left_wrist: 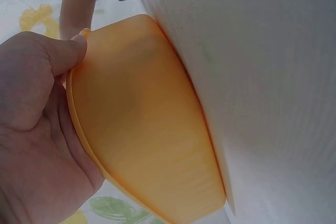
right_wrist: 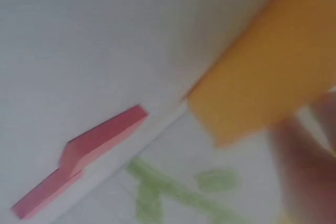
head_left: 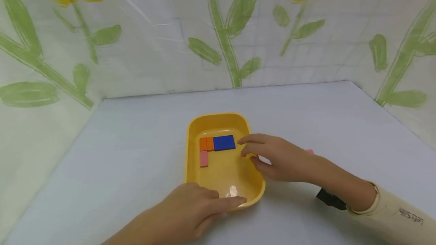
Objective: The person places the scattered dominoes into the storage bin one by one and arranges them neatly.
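Observation:
A yellow plastic tray (head_left: pixel 221 117) sits on the table. Inside, toward its far left, two orange tiles (head_left: pixel 206 144) lie beside a blue block of tiles (head_left: pixel 224 143), with a pink tile (head_left: pixel 203 158) below the left orange one. My left hand (head_left: pixel 192 209) grips the near rim; in the left wrist view its thumb (left_wrist: pixel 68 53) lies against the tray's outer wall (left_wrist: pixel 136 108). Over the right rim, my right hand (head_left: pixel 277 158) has its fingers spread and lightly bent, with nothing visible between them. Its fingertips are near the blue block's right end.
Pink pieces (right_wrist: pixel 102 137) lie on the table right of the tray, mostly hidden by my right forearm in the head view. A black wrist device (head_left: pixel 330 199) hangs under that forearm. White sheeting (head_left: pixel 153 48) painted with flowers rises behind the table (head_left: pixel 119 154).

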`<state>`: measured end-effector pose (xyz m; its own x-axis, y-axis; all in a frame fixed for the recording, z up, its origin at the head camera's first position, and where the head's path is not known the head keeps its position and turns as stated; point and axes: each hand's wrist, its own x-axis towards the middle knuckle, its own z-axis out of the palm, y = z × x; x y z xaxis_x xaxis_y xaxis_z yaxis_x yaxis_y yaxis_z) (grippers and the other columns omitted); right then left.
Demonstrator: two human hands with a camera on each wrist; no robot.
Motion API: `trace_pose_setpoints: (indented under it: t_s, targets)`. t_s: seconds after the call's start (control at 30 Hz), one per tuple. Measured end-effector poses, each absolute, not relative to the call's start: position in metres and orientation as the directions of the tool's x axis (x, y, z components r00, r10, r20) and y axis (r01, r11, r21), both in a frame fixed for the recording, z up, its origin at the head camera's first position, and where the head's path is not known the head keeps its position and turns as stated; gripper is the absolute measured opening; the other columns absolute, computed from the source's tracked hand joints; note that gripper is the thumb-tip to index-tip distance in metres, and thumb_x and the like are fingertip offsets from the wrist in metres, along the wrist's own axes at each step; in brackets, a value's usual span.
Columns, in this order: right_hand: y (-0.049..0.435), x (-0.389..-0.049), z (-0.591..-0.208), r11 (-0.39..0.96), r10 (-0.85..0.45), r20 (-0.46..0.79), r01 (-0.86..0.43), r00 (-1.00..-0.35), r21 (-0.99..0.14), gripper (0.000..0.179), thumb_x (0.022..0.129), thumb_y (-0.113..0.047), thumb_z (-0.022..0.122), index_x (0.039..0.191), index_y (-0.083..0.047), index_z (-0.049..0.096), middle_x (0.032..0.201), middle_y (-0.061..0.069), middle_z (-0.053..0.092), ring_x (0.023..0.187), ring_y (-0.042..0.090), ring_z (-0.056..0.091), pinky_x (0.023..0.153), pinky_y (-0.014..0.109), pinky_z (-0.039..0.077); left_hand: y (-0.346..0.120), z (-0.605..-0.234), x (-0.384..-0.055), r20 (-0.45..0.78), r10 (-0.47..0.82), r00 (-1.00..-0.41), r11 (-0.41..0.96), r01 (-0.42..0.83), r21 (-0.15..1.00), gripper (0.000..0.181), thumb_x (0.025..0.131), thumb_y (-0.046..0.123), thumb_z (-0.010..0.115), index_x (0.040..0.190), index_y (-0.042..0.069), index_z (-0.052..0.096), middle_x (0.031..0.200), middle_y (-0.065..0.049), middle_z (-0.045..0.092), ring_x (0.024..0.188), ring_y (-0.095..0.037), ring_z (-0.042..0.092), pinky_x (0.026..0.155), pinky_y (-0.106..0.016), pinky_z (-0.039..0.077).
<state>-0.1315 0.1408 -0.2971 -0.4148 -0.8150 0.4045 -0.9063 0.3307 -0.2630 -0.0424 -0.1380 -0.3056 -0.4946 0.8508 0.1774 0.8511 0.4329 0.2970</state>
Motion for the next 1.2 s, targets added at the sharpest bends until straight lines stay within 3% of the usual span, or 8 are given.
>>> trace_pose_setpoints:
  t_s: [0.2, 0.4, 0.53, 0.83, 0.97, 1.2]
  targets:
    - [0.187, -0.129, -0.291, 0.499, -0.718, 0.415, -0.829, -0.558, -0.252, 0.029, 0.083, 0.001, 0.074, 0.105, -0.017, 0.067, 0.125, -0.001, 0.063, 0.111, 0.021, 0.062, 0.078, 0.034, 0.056, -0.141, -0.302, -0.041, 0.132, 0.841, -0.525, 0.463, 0.824, 0.328, 0.050, 0.100, 0.025, 0.063, 0.146, 0.040, 0.050, 0.070, 0.018, 0.041, 0.064, 0.000, 0.043, 0.064, -0.015, 0.039]
    - [0.220, -0.124, -0.291, 0.647, -0.690, 0.191, -0.713, -0.698, -0.269, 0.022, 0.088, -0.014, 0.078, 0.106, -0.023, 0.069, 0.121, -0.006, 0.063, 0.103, 0.015, 0.063, 0.082, 0.038, 0.055, -0.140, -0.299, -0.042, 0.092, 0.848, -0.522, 0.468, 0.819, 0.333, 0.051, 0.101, 0.025, 0.061, 0.148, 0.040, 0.047, 0.071, 0.018, 0.043, 0.065, 0.000, 0.043, 0.063, -0.015, 0.038]
    - [0.230, -0.126, -0.296, 0.664, -0.703, 0.113, -0.706, -0.702, -0.246, 0.022, 0.086, -0.013, 0.080, 0.101, -0.025, 0.070, 0.113, -0.008, 0.064, 0.094, 0.014, 0.062, 0.079, 0.034, 0.056, -0.139, -0.301, -0.043, 0.144, 0.852, -0.503, 0.446, 0.843, 0.301, 0.050, 0.101, 0.024, 0.062, 0.147, 0.038, 0.049, 0.070, 0.017, 0.042, 0.062, 0.000, 0.038, 0.059, -0.013, 0.033]
    - [0.229, -0.126, -0.306, 0.627, -0.746, 0.079, -0.738, -0.661, -0.250, 0.034, 0.081, 0.002, 0.079, 0.098, -0.026, 0.068, 0.101, -0.013, 0.060, 0.087, 0.009, 0.055, 0.075, 0.030, 0.054, -0.139, -0.303, -0.042, 0.212, 0.858, -0.469, 0.410, 0.871, 0.270, 0.046, 0.100, 0.023, 0.062, 0.144, 0.035, 0.053, 0.069, 0.016, 0.039, 0.060, 0.001, 0.036, 0.058, -0.012, 0.030]
    - [0.223, -0.123, -0.307, 0.632, -0.750, 0.057, -0.740, -0.659, -0.231, 0.032, 0.082, 0.001, 0.078, 0.100, -0.024, 0.070, 0.103, -0.010, 0.062, 0.089, 0.011, 0.058, 0.077, 0.032, 0.055, -0.140, -0.302, -0.041, 0.183, 0.856, -0.483, 0.423, 0.860, 0.287, 0.047, 0.101, 0.024, 0.061, 0.145, 0.036, 0.051, 0.069, 0.017, 0.039, 0.061, 0.001, 0.037, 0.058, -0.012, 0.031]
    - [0.219, -0.119, -0.303, 0.686, -0.715, -0.100, -0.667, -0.692, -0.289, 0.036, 0.083, 0.000, 0.078, 0.117, -0.006, 0.071, 0.123, 0.008, 0.064, 0.110, 0.032, 0.063, 0.086, 0.044, 0.054, -0.140, -0.301, -0.040, 0.184, 0.857, -0.482, 0.425, 0.862, 0.277, 0.046, 0.101, 0.023, 0.061, 0.145, 0.035, 0.052, 0.069, 0.016, 0.038, 0.061, 0.001, 0.037, 0.060, -0.013, 0.031]
